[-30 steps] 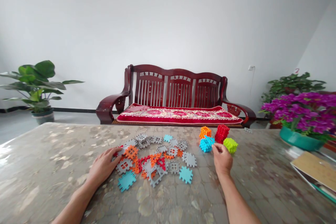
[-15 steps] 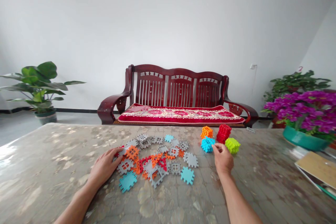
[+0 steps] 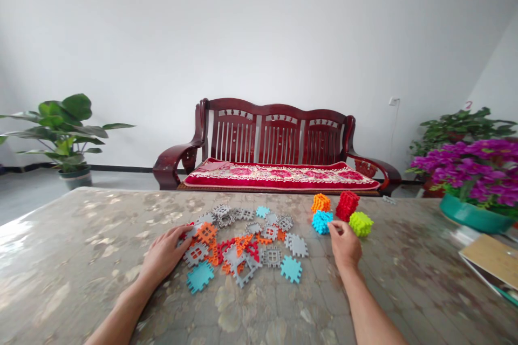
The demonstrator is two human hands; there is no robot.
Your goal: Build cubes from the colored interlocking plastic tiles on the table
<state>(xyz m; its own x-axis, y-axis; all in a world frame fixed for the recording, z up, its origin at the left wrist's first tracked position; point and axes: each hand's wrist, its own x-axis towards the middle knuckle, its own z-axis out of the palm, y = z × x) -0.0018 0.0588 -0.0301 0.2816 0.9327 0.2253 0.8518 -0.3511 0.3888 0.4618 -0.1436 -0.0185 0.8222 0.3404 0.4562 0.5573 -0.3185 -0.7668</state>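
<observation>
My left hand (image 3: 164, 248) lies with its fingers stretched out at the left edge of a loose pile of toothed plastic building tiles. Its fingertips touch the pile beside an orange window tile (image 3: 206, 232); a bit of red shows at them. A turquoise tile (image 3: 200, 276) is nearest the front, another turquoise tile (image 3: 291, 269) at the pile's right. My right hand (image 3: 346, 245) is closed, thumb and fingertips pinching at the right side of a blue stack of tiles (image 3: 322, 222). Around it stand an orange stack (image 3: 321, 203), a red stack (image 3: 347, 205) and a lime green stack (image 3: 360, 224).
The tabletop (image 3: 101, 248) has a glossy floral cover. At its right are a teal pot (image 3: 473, 214) of purple flowers and a brown notebook (image 3: 493, 259). Near the far edge lies a small grey piece (image 3: 389, 200). A wooden bench (image 3: 279, 135) stands beyond the table.
The view has shifted slightly, so everything sits a little further right. Both hands keep their places against the pile and the blue stack.
</observation>
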